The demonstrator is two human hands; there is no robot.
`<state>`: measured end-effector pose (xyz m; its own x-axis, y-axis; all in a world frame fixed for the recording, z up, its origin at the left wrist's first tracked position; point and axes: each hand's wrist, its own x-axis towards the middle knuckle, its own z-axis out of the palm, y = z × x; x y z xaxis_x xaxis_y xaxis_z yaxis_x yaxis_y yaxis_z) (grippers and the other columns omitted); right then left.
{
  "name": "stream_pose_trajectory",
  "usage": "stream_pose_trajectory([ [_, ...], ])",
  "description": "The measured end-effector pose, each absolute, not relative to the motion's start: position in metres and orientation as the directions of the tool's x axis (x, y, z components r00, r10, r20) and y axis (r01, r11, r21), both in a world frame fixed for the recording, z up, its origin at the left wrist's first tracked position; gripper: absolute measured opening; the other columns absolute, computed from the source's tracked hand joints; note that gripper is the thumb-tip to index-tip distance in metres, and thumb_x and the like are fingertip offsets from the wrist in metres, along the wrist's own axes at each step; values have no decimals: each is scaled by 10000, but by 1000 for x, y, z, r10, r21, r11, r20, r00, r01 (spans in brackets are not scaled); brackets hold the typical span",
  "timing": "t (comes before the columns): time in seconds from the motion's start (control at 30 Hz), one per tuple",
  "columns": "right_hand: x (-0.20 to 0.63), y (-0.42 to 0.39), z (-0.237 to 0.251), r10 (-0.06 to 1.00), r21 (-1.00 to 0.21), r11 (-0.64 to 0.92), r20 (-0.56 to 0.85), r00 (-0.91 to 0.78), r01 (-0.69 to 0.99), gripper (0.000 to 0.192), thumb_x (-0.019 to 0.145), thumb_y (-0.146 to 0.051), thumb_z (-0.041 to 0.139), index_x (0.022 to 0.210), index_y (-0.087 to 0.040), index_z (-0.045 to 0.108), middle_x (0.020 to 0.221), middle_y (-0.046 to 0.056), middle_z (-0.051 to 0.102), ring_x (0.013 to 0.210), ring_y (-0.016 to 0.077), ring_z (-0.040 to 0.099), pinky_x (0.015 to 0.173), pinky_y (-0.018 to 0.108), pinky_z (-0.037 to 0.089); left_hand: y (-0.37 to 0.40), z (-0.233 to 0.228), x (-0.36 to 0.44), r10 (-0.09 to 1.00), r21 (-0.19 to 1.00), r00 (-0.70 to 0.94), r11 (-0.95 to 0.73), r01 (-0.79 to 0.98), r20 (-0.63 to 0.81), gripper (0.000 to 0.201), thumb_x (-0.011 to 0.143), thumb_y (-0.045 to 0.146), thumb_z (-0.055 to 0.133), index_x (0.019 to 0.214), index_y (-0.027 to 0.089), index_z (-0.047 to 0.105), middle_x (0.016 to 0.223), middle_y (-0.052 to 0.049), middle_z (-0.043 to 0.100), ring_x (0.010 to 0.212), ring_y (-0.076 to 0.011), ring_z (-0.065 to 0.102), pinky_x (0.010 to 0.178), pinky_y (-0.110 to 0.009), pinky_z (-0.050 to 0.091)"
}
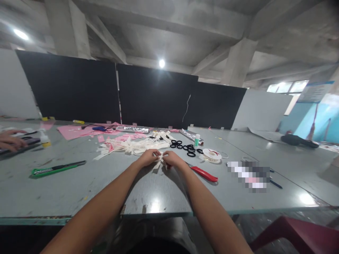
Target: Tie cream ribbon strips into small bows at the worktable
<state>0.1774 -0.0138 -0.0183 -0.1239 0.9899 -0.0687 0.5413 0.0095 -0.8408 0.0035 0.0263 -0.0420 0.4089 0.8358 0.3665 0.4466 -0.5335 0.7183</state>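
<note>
My left hand (148, 157) and my right hand (171, 159) meet over the grey table (159, 190), both pinching a small piece of white ribbon (160, 160) between the fingertips. Its loose ends hang down onto the table below my hands. Just beyond lies a heap of cut white ribbon strips (137, 145) mixed with pink paper. Red-handled scissors (203, 173) rest on the table right beside my right wrist.
Several black rings (185, 146), a small green-capped bottle (196, 140) and a white ribbon spool (212, 155) lie behind the scissors. A green utility knife (57, 168) lies at left. Another person's hand (9, 140) rests at far left. A red chair (299, 234) stands at lower right.
</note>
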Motion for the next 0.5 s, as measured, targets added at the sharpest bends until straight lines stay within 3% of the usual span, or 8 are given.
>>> stream_pose_trajectory([
  [0.13,181,-9,-25,993,-734,117,89,-77,669,156,665,-265,635,791,-175,652,440,-4,573,387,147,534,470,250,390,26,-45,4,827,686,419,-552,474,375,180,667,265,644,820,187,700,824,-49,681,711,-181,565,678,-268,422],
  [0.33,188,-7,-27,976,-540,207,174,-132,816,371,580,-107,639,943,-185,662,722,39,673,654,176,612,597,243,396,20,-26,-2,840,598,316,-538,595,441,187,714,205,583,856,209,704,883,-54,686,799,-199,584,742,-263,419],
  [0.4,188,-7,-25,968,-512,220,223,-120,830,372,613,-107,608,974,-187,648,788,47,676,701,174,606,614,240,387,18,-15,-13,860,558,198,-463,688,469,219,753,207,530,893,223,698,962,-65,684,863,-215,591,768,-276,410],
  [0.5,186,-7,-19,938,-513,216,346,-30,831,299,696,-130,544,973,-188,642,839,55,670,748,172,594,646,243,383,17,-4,-34,924,491,26,-227,841,382,251,748,220,520,931,229,693,972,-101,688,875,-257,600,758,-316,398],
])
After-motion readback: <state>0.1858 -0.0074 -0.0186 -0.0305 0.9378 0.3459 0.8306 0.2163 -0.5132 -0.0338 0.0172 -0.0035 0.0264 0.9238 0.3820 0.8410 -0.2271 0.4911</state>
